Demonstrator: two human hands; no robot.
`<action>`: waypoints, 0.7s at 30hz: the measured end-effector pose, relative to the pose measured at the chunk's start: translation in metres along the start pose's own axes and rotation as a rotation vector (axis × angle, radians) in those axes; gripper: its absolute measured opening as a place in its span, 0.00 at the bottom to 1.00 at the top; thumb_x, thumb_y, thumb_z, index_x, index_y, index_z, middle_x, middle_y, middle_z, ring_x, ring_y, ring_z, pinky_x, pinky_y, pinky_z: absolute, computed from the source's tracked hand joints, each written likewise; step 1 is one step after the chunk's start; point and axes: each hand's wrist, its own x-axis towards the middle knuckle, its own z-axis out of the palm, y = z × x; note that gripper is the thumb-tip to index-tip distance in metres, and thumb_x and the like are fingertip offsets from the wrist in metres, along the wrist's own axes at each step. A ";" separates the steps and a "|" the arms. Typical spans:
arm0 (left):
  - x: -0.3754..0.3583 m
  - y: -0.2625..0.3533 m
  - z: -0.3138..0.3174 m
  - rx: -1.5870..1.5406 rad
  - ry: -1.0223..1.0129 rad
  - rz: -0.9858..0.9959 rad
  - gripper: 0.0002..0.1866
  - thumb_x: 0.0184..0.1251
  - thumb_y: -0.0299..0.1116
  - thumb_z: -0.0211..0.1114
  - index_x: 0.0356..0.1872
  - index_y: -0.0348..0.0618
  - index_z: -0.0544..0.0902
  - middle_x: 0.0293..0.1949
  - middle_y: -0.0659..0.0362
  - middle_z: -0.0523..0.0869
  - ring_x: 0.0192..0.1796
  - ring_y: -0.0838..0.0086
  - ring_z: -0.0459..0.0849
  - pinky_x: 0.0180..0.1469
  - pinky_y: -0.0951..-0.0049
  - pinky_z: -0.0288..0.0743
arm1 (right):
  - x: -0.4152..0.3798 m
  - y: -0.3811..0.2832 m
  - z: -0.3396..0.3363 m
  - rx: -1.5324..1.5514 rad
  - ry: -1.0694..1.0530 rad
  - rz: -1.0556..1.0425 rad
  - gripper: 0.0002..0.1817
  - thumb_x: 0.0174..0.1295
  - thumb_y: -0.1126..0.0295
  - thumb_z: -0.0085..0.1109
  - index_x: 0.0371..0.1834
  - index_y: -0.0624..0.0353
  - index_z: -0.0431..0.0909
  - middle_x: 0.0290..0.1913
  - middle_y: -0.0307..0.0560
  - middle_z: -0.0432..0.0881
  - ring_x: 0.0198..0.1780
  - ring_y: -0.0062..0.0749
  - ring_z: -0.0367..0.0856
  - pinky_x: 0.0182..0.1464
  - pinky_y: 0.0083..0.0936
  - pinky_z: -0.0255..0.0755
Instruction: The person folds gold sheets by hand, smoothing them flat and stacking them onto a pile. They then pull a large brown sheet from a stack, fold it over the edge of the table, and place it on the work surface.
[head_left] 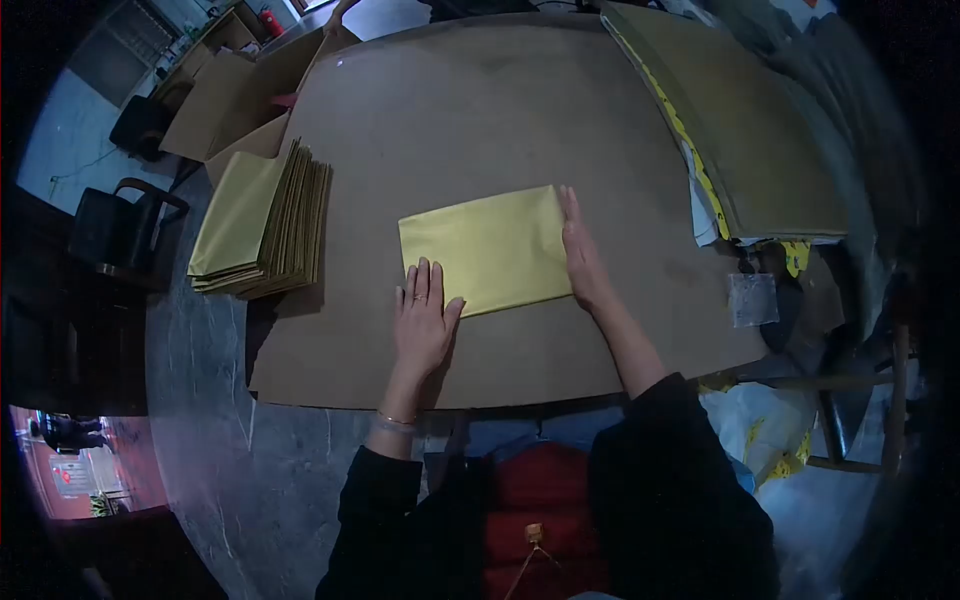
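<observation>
A flat yellow paper packet (487, 250) lies slightly tilted on the brown cardboard tabletop (480, 110). My left hand (423, 318) rests on its lower left corner, fingers stretched out and thumb apart along the lower edge. At the packet's right edge, my right hand (580, 248) stands on its side with straight fingers, the palm turned towards the paper. Neither hand is wrapped round anything. To the left, a thick pile of similar yellow paper packets (262, 225) leans at the table's edge.
An open cardboard box (240, 95) stands at the far left. Large cardboard sheets (740, 120) edged with yellow tape lie on the right. A small clear plastic packet (753, 300) sits near the right edge. Black chairs (115, 230) stand left; another person's arm (343, 10) shows at the top.
</observation>
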 end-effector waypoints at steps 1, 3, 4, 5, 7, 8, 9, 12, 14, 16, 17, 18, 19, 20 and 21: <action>0.000 0.000 0.000 0.000 0.032 0.022 0.33 0.70 0.52 0.47 0.69 0.41 0.58 0.71 0.49 0.56 0.73 0.55 0.53 0.70 0.50 0.47 | -0.001 -0.001 0.000 -0.006 -0.004 -0.004 0.30 0.73 0.57 0.29 0.73 0.63 0.42 0.73 0.54 0.51 0.74 0.45 0.47 0.73 0.32 0.42; -0.002 0.001 0.001 0.000 0.036 0.020 0.33 0.69 0.51 0.47 0.69 0.40 0.59 0.71 0.48 0.56 0.72 0.54 0.53 0.70 0.50 0.47 | 0.000 0.000 0.000 -0.111 -0.069 -0.020 0.30 0.73 0.58 0.29 0.73 0.63 0.42 0.74 0.54 0.50 0.74 0.46 0.47 0.73 0.32 0.42; 0.000 0.002 0.000 0.005 0.042 0.022 0.33 0.69 0.51 0.48 0.68 0.40 0.59 0.70 0.48 0.57 0.72 0.54 0.54 0.70 0.49 0.48 | 0.001 -0.001 -0.001 -0.118 -0.070 -0.035 0.30 0.73 0.58 0.29 0.73 0.63 0.42 0.74 0.54 0.50 0.74 0.46 0.47 0.73 0.32 0.42; -0.001 0.003 0.000 0.001 0.057 0.012 0.33 0.69 0.50 0.48 0.68 0.39 0.60 0.70 0.48 0.58 0.72 0.55 0.55 0.70 0.50 0.48 | 0.002 -0.003 -0.001 -0.091 -0.068 0.007 0.29 0.73 0.59 0.28 0.73 0.63 0.43 0.74 0.55 0.49 0.74 0.47 0.47 0.73 0.33 0.42; -0.002 0.006 0.001 0.046 0.100 0.032 0.32 0.69 0.49 0.48 0.67 0.39 0.61 0.69 0.48 0.59 0.72 0.56 0.55 0.70 0.50 0.48 | 0.002 -0.004 -0.003 -0.260 -0.028 -0.032 0.28 0.73 0.63 0.31 0.72 0.63 0.45 0.72 0.59 0.52 0.73 0.51 0.50 0.72 0.34 0.46; -0.002 0.007 0.002 0.095 0.122 0.051 0.31 0.70 0.48 0.48 0.67 0.38 0.61 0.69 0.48 0.61 0.72 0.57 0.56 0.70 0.51 0.48 | -0.001 -0.004 -0.003 -0.268 -0.030 -0.051 0.28 0.73 0.63 0.31 0.72 0.63 0.45 0.72 0.59 0.52 0.73 0.51 0.50 0.72 0.34 0.46; -0.002 0.016 -0.003 0.095 0.165 0.070 0.29 0.70 0.45 0.48 0.66 0.38 0.62 0.68 0.49 0.62 0.71 0.58 0.58 0.70 0.52 0.49 | -0.007 -0.012 0.000 -0.303 -0.080 -0.039 0.28 0.72 0.64 0.33 0.72 0.64 0.46 0.71 0.60 0.53 0.72 0.51 0.51 0.72 0.35 0.46; -0.012 0.054 -0.007 -0.018 0.126 0.162 0.27 0.70 0.43 0.48 0.65 0.38 0.65 0.66 0.50 0.66 0.69 0.59 0.62 0.69 0.55 0.51 | -0.020 -0.036 0.014 -0.319 -0.173 -0.054 0.26 0.70 0.68 0.39 0.69 0.66 0.51 0.70 0.61 0.56 0.72 0.50 0.51 0.72 0.37 0.46; -0.022 0.069 0.001 -0.100 0.030 0.288 0.27 0.72 0.43 0.47 0.66 0.38 0.63 0.66 0.50 0.67 0.68 0.57 0.63 0.68 0.54 0.54 | -0.028 -0.030 0.019 -0.337 -0.382 -0.136 0.27 0.69 0.67 0.41 0.69 0.65 0.51 0.71 0.58 0.54 0.73 0.48 0.50 0.72 0.38 0.45; -0.030 0.075 0.006 -0.093 -0.051 0.318 0.27 0.71 0.43 0.49 0.65 0.38 0.64 0.66 0.51 0.67 0.69 0.59 0.62 0.69 0.57 0.54 | -0.037 -0.024 0.018 -0.512 -0.434 -0.188 0.28 0.69 0.66 0.42 0.70 0.64 0.52 0.71 0.56 0.54 0.73 0.47 0.51 0.72 0.38 0.45; -0.033 0.075 0.007 -0.087 -0.065 0.320 0.27 0.70 0.44 0.49 0.65 0.39 0.65 0.66 0.52 0.66 0.70 0.61 0.61 0.69 0.59 0.54 | -0.038 -0.021 0.017 -0.684 -0.485 -0.230 0.29 0.68 0.66 0.43 0.70 0.64 0.52 0.71 0.55 0.55 0.72 0.47 0.52 0.72 0.39 0.46; -0.032 0.075 0.006 -0.087 -0.082 0.318 0.28 0.70 0.44 0.50 0.66 0.40 0.63 0.67 0.52 0.65 0.70 0.62 0.60 0.69 0.61 0.54 | -0.037 -0.022 0.015 -0.678 -0.485 -0.217 0.30 0.68 0.62 0.43 0.70 0.62 0.51 0.72 0.52 0.54 0.73 0.44 0.51 0.72 0.40 0.45; -0.032 0.074 0.005 -0.118 -0.079 0.318 0.29 0.70 0.45 0.50 0.67 0.40 0.62 0.67 0.52 0.64 0.70 0.62 0.60 0.70 0.61 0.54 | -0.033 -0.018 0.013 -0.766 -0.491 -0.223 0.30 0.69 0.61 0.41 0.71 0.62 0.51 0.72 0.51 0.54 0.73 0.43 0.50 0.72 0.40 0.45; -0.032 0.074 0.003 -0.150 -0.077 0.317 0.29 0.70 0.45 0.50 0.67 0.40 0.62 0.68 0.52 0.64 0.71 0.61 0.60 0.70 0.61 0.54 | -0.027 -0.011 0.011 -0.854 -0.497 -0.227 0.30 0.69 0.60 0.40 0.71 0.61 0.51 0.72 0.50 0.54 0.73 0.42 0.50 0.72 0.41 0.45; -0.031 0.077 0.000 -0.138 -0.109 0.298 0.29 0.69 0.45 0.51 0.66 0.40 0.63 0.68 0.52 0.63 0.71 0.61 0.59 0.70 0.61 0.54 | -0.020 -0.007 0.007 -0.924 -0.503 -0.234 0.30 0.70 0.57 0.38 0.71 0.61 0.50 0.72 0.50 0.54 0.74 0.40 0.49 0.72 0.42 0.44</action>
